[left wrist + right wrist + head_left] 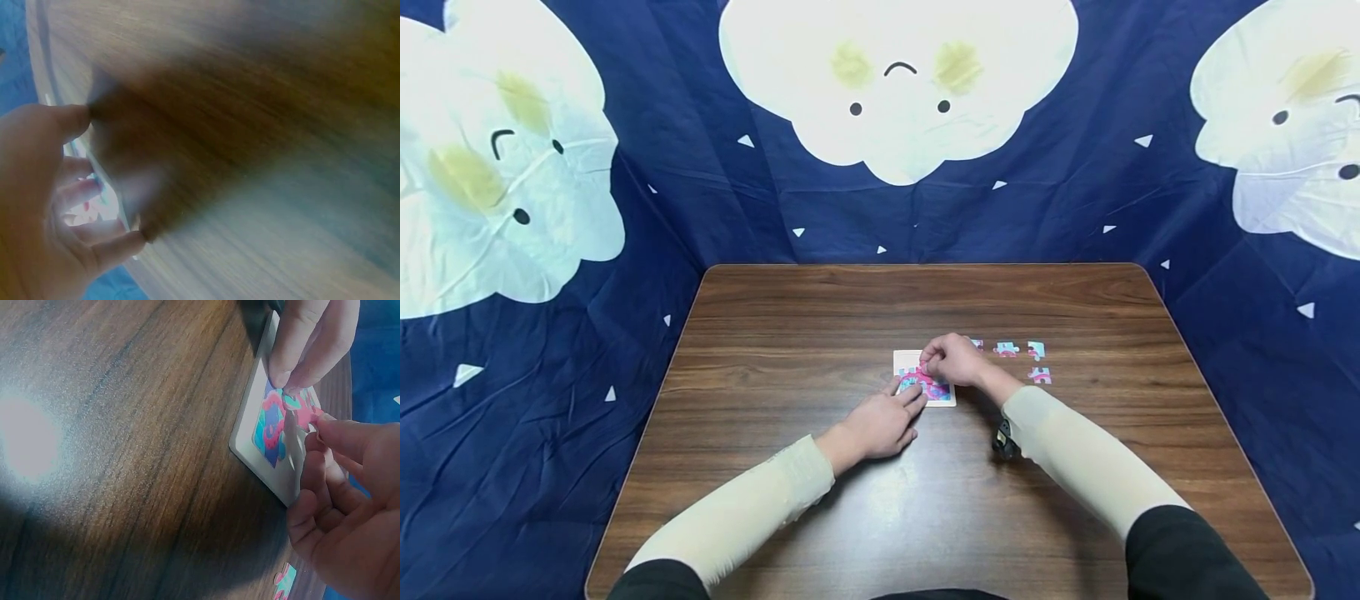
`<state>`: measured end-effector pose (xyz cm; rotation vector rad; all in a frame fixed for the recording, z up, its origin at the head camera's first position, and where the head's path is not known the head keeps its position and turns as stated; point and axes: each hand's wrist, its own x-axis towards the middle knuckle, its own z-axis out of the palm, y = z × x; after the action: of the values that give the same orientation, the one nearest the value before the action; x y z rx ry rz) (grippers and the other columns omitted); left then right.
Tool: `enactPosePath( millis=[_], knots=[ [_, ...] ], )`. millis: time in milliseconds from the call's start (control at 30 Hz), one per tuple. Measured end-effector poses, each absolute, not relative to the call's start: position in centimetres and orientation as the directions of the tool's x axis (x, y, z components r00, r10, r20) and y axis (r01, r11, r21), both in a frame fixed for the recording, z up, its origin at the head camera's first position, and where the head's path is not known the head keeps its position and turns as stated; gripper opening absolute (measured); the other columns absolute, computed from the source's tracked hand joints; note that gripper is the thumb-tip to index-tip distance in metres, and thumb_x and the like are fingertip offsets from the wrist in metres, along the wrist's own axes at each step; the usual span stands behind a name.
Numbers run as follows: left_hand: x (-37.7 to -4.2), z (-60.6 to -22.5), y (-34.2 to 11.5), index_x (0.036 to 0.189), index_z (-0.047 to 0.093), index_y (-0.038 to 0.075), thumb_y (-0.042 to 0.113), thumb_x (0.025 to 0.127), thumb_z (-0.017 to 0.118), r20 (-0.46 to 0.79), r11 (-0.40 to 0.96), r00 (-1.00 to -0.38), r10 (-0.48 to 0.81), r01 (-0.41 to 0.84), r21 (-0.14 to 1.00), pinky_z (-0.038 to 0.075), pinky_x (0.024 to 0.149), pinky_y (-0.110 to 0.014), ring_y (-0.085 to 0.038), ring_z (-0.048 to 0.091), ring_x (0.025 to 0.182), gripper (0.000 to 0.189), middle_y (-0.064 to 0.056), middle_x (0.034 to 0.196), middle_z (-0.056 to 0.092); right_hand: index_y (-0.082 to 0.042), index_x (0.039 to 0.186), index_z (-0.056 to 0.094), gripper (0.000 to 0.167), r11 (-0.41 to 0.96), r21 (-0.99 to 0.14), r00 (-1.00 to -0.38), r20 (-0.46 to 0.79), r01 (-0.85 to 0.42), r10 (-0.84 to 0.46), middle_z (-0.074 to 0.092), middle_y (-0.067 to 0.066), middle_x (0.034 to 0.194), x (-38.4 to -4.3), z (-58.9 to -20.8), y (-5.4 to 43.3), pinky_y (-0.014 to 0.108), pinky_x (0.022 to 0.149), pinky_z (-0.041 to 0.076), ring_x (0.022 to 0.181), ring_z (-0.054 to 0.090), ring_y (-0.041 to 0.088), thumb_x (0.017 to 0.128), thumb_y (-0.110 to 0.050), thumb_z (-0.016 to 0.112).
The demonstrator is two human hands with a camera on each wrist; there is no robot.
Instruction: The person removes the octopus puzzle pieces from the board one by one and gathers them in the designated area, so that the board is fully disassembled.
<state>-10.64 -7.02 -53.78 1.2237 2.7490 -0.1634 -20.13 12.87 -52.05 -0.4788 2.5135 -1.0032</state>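
A small white-framed puzzle tray (pixel 943 403), partly filled with pink, blue and purple pieces, lies on the wooden table. My left hand (pixel 876 423) reaches over its near left side, fingers spread and fingertips resting on the assembled pieces (pixel 273 425). Over the tray's right part, my right hand (pixel 957 360) pinches a pink puzzle piece (pixel 317 417) between thumb and index finger, close above the picture. The bare white bottom shows beside the placed pieces in the right wrist view. Tray and pieces are partly hidden behind the left fingers in the left wrist view.
Several loose puzzle pieces (pixel 1006 349) lie on the table to the right of the tray, one of them partly behind the right hand. A dark blue curtain (pixel 820 208) with white clouds surrounds the brown table (pixel 790 317) at the back and sides.
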Motion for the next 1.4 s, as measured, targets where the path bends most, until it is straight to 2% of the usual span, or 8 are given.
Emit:
enactPosePath(
  millis=[133, 300, 433, 633, 1000, 1233, 1400],
  knots=[
    [-10.6, -53.8, -7.1, 0.154, 0.046, 0.009, 0.045, 0.100, 0.058, -0.157, 0.669, -0.667, 0.728, 0.742, -0.050, 0.034, 0.122, -0.047, -0.038, 0.044, 0.145, 0.066, -0.009, 0.159, 0.045, -0.010, 0.100, 0.079, 0.015, 0.681, -0.710, -0.872, -0.205, -0.179, -0.444, 0.076, -0.001, 0.083, -20.1, -52.0, 13.0, 0.025, 0.064, 0.054, 0.066, 0.064, 0.009, 0.088, -0.007, 0.070],
    [-10.7, -53.4, -7.0, 0.154, 0.048, 0.013, 0.047, 0.099, 0.059, -0.163, 0.684, -0.683, 0.712, 0.727, -0.060, 0.039, 0.118, -0.053, -0.043, 0.047, 0.140, 0.066, -0.005, 0.157, 0.047, -0.013, 0.100, 0.080, 0.013, 0.697, -0.682, -0.879, -0.168, -0.223, -0.446, 0.078, -0.004, 0.087, -20.2, -52.1, 13.4, 0.027, 0.073, 0.051, 0.075, 0.064, 0.008, 0.089, -0.012, 0.073],
    [-10.8, -53.2, -6.9, 0.152, 0.051, 0.016, 0.048, 0.097, 0.062, -0.157, 0.703, -0.698, 0.699, 0.711, -0.033, 0.040, 0.116, -0.055, -0.041, 0.047, 0.139, 0.065, -0.004, 0.154, 0.049, -0.013, 0.099, 0.080, 0.012, 0.701, -0.675, -0.884, -0.155, -0.230, -0.440, 0.077, -0.005, 0.084, -20.3, -52.0, 14.0, 0.030, 0.078, 0.051, 0.077, 0.065, 0.008, 0.089, -0.015, 0.075],
    [-11.0, -53.2, -7.0, 0.152, 0.051, 0.016, 0.048, 0.097, 0.062, -0.159, 0.705, -0.697, 0.699, 0.709, -0.006, 0.038, 0.118, -0.054, -0.035, 0.045, 0.143, 0.065, -0.004, 0.154, 0.049, -0.013, 0.100, 0.079, 0.013, 0.676, -0.716, -0.898, -0.167, -0.173, -0.407, 0.074, -0.005, 0.078, -20.3, -51.7, 15.4, 0.029, 0.073, 0.051, 0.072, 0.064, 0.009, 0.088, -0.015, 0.078],
    [-10.8, -53.6, -7.5, 0.154, 0.047, 0.008, 0.045, 0.100, 0.059, -0.130, 0.662, -0.654, 0.745, 0.749, 0.024, 0.031, 0.124, -0.046, -0.037, 0.042, 0.146, 0.066, -0.011, 0.157, 0.047, -0.008, 0.101, 0.077, 0.013, 0.635, -0.767, -0.915, -0.186, -0.094, -0.359, 0.074, -0.001, 0.080, -19.7, -51.6, 19.6, 0.027, 0.064, 0.051, 0.071, 0.064, 0.011, 0.090, -0.012, 0.076],
    [-10.7, -53.6, -7.8, 0.154, 0.047, 0.008, 0.045, 0.099, 0.059, -0.129, 0.662, -0.652, 0.747, 0.747, 0.064, 0.029, 0.125, -0.044, -0.037, 0.040, 0.148, 0.067, -0.011, 0.159, 0.046, 0.000, 0.103, 0.075, 0.014, 0.600, -0.799, -0.921, -0.208, -0.035, -0.331, 0.077, 0.008, 0.084, -19.1, -51.9, 23.0, 0.033, 0.061, 0.057, 0.072, 0.069, 0.017, 0.091, -0.008, 0.075],
    [-10.7, -53.7, -7.8, 0.155, 0.045, 0.008, 0.045, 0.100, 0.058, -0.140, 0.665, -0.653, 0.745, 0.743, 0.071, 0.026, 0.126, -0.043, -0.036, 0.038, 0.150, 0.067, -0.011, 0.160, 0.045, -0.001, 0.104, 0.078, 0.015, 0.641, -0.765, -0.934, -0.183, -0.060, -0.306, 0.077, 0.007, 0.084, -18.8, -51.7, 25.2, 0.026, 0.061, 0.054, 0.072, 0.069, 0.012, 0.091, -0.009, 0.076]
  ],
)
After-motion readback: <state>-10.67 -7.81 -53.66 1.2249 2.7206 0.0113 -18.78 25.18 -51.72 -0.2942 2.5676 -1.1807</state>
